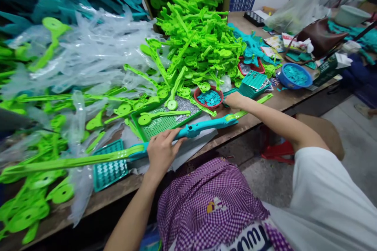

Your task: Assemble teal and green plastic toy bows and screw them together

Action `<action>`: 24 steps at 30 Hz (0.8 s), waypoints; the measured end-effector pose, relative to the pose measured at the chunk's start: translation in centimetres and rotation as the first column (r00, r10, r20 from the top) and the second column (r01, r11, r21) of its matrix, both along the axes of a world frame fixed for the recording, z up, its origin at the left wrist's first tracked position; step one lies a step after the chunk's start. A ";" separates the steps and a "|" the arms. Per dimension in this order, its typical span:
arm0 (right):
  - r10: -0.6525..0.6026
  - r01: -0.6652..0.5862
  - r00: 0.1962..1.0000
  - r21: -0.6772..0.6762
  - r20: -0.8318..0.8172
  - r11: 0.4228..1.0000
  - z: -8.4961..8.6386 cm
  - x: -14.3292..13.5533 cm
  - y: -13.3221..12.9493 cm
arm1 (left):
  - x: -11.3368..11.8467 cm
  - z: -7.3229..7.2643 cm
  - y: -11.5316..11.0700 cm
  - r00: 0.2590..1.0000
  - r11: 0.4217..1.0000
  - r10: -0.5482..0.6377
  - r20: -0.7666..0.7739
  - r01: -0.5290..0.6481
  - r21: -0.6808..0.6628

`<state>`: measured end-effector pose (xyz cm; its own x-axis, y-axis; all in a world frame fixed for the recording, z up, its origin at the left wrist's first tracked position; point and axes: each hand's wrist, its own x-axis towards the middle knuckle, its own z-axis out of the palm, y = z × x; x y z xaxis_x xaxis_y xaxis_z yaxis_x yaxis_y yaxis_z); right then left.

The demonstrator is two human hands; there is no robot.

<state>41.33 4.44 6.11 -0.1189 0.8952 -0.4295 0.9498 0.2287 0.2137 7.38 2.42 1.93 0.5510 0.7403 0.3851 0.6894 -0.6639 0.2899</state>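
My left hand [161, 150] is wrapped around the blue middle section of a long plastic arm [203, 126]. Bright green sections [97, 159] extend from both ends of that blue piece. My right hand [233, 100] is closed beside a red bowl [196, 100] of small blue pieces, over a dark teal tray; whatever its fingertips hold is hidden. Behind the plastic arm sits a green perforated tray [160, 128] with small silvery parts and a green piece [165, 115] lying across it. A teal tray [109, 168] lies partly under the plastic arm, left of my left hand.
A large heap of green plastic parts [194, 39] rises at the back, beside clear plastic bags [108, 51]. Stacked teal trays [255, 82] and a blue bowl [308, 82] stand to the right. The wooden table's front edge [259, 119] runs before me; a red stool [277, 151] is below.
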 end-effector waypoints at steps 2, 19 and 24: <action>-0.016 0.015 0.999 0.024 0.046 1.000 0.6 0.2 -0.1 | 0.1 0.1 0.0 1.000 1.000 -0.002 -0.004 0.002 -0.006; 0.018 -0.017 1.000 -0.036 0.017 0.999 0.1 -2.2 -0.7 | 0.0 0.2 0.0 0.999 1.000 0.001 -0.043 0.000 0.026; 0.047 -0.047 0.999 -0.062 -0.003 0.997 0.2 -1.4 -0.9 | -0.1 0.6 -0.2 0.998 1.000 -0.009 -0.067 0.008 -0.006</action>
<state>39.90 3.57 6.31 -0.1609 0.8601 -0.4841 0.9381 0.2857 0.1959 7.26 2.24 2.53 0.5815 0.7376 0.3432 0.7017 -0.6682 0.2472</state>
